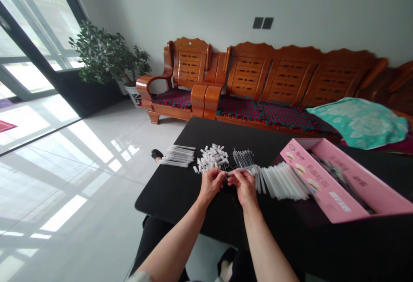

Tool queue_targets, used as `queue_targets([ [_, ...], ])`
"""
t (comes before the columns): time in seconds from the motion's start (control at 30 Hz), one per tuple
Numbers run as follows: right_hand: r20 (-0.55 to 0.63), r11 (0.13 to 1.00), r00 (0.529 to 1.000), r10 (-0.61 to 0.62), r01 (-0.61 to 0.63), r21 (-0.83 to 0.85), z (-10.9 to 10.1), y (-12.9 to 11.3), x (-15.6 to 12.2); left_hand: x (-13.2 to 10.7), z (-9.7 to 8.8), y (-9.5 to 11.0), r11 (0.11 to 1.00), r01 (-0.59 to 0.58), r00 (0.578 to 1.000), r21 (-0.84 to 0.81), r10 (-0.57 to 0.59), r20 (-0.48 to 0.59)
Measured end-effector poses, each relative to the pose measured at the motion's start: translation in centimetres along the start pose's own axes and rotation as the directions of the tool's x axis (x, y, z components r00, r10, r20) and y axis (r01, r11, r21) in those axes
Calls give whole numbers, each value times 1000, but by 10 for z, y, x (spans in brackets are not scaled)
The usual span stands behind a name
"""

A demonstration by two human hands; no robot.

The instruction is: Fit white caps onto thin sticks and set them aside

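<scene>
Over the black table, my right hand grips a slim whitish pen between thumb and fingers. My left hand pinches at the pen's left end; its fingertips hide what exactly is there. Just beyond my hands lies a heap of short white pen caps, with small dark pieces at its right. Thin grey pen refills form a bundle behind my right hand. To the right, translucent pen barrels are spread in a row. Several whitish pens lie side by side at the table's left edge.
A pink open box with dark contents stands on the right of the black table. Behind are a wooden armchair and sofa, with a turquoise cloth. A potted plant stands by the glass door.
</scene>
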State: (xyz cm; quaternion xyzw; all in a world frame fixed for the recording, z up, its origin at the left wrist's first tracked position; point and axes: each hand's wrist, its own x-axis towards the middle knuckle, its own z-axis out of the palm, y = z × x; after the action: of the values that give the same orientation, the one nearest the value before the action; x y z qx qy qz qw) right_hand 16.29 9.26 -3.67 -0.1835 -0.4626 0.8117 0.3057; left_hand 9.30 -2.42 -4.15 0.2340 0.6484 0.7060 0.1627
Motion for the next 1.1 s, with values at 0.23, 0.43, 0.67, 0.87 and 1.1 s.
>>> queue_targets([
  [0.23,7,1000,1000,-1,1,-6,0,-1,-2,1,2,2,996,10,1000,-93,-9,6],
  [0.43,6,1000,1000,-3,3,-11,0,-1,-1,-2,2,5,995,-8,1000,-98,5,-31],
  [0.67,15,1000,1000,-6,6,-3,0,-1,-2,-4,0,3,1000,-4,999,23,3,34],
  [0.87,23,1000,1000,14,-14,-5,-2,0,-2,-7,3,1,980,-109,994,164,110,2],
  [1.1,21,1000,1000,4,-4,-9,-1,-2,-4,-13,4,7,857,-302,944,417,330,5],
])
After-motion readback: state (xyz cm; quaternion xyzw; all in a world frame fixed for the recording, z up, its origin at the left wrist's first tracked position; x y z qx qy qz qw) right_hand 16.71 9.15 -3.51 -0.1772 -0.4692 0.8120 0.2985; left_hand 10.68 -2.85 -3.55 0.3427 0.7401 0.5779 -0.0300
